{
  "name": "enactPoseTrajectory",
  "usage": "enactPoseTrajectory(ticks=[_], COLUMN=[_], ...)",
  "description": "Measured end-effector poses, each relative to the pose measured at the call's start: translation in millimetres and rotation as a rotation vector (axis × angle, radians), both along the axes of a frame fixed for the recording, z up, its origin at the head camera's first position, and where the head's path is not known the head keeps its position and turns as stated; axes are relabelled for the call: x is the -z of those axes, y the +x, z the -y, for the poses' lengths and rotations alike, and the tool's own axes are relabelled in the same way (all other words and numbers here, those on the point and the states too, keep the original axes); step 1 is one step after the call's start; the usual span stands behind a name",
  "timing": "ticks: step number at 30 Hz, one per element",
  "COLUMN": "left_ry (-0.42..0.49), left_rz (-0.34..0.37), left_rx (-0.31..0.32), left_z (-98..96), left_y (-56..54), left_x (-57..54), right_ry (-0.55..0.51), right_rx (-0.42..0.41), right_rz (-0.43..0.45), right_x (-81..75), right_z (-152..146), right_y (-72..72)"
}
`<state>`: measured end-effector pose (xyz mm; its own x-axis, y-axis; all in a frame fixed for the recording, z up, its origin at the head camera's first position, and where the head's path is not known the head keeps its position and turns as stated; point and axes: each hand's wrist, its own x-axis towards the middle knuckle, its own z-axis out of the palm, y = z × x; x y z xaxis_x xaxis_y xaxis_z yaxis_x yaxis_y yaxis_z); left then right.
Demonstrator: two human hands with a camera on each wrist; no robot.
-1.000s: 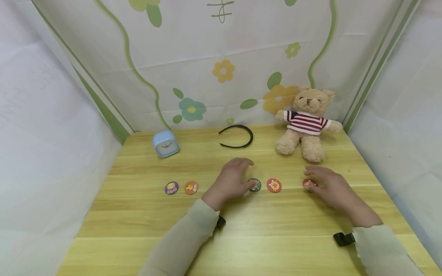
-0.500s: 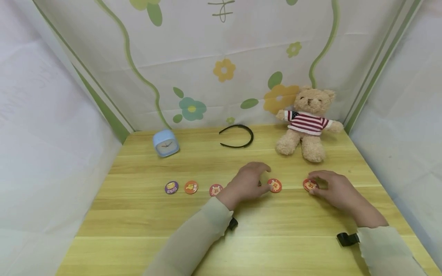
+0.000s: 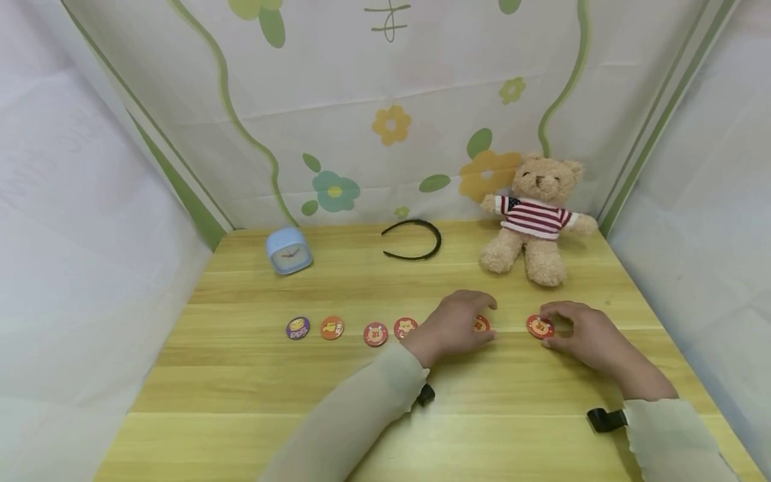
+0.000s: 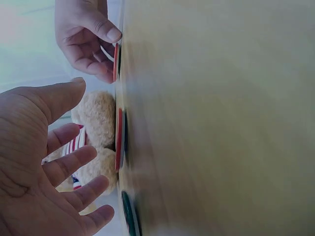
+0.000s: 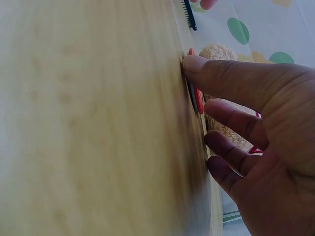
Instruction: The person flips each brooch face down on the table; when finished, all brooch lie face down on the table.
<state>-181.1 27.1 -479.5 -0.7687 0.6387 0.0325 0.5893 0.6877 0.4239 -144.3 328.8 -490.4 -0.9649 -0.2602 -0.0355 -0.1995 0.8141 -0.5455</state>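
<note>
My right hand (image 3: 581,335) pinches a round red badge (image 3: 540,327) by its edges, thumb on the near side and a finger on the far side; the badge lies flat on the wooden table. To its left, my left hand (image 3: 454,325) hovers with fingers spread around another red badge (image 3: 482,324), partly covering it from above. The left wrist view has this palm apart from that badge, with a green-edged badge (image 4: 129,214) beyond. In the head view the left hand hides the green one.
Leftward along the row lie a purple badge (image 3: 298,328), an orange badge (image 3: 332,328) and two red badges, one plain-patterned (image 3: 375,334) and one flowered (image 3: 405,327). Behind them are a blue clock (image 3: 290,251), a black headband (image 3: 436,239) and a teddy bear (image 3: 536,221).
My left hand has moved right along the row, from the green badge to the red one, uncovering two red badges. My right hand has closed in on the rightmost badge's edges.
</note>
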Motion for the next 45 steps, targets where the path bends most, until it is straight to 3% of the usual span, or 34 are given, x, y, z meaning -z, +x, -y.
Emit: enactPoseTrajectory(ticks=[11,19,35,45], left_ry=[-0.061,-0.124,-0.105,-0.072], left_rz=[-0.015,-0.039,0.013,0.02], left_rx=[0.029,0.035,0.061,0.088], left_z=[-20.6,-30.2,-52.3,-65.5], left_y=[-6.6,-15.4,-17.7,-20.7], left_x=[-1.0,4.1,2.2,11.1], right_ry=[-0.02,-0.037,-0.045,-0.053], right_rx=[0.01,-0.003,0.014,0.01], right_rz=[-0.009,-0.016,-0.02,-0.03], right_x=[-0.5,5.2,5.1,6.9], right_z=[-3,-4,-5,-7], right_y=[0.6,-1.7,0.2,-0.4])
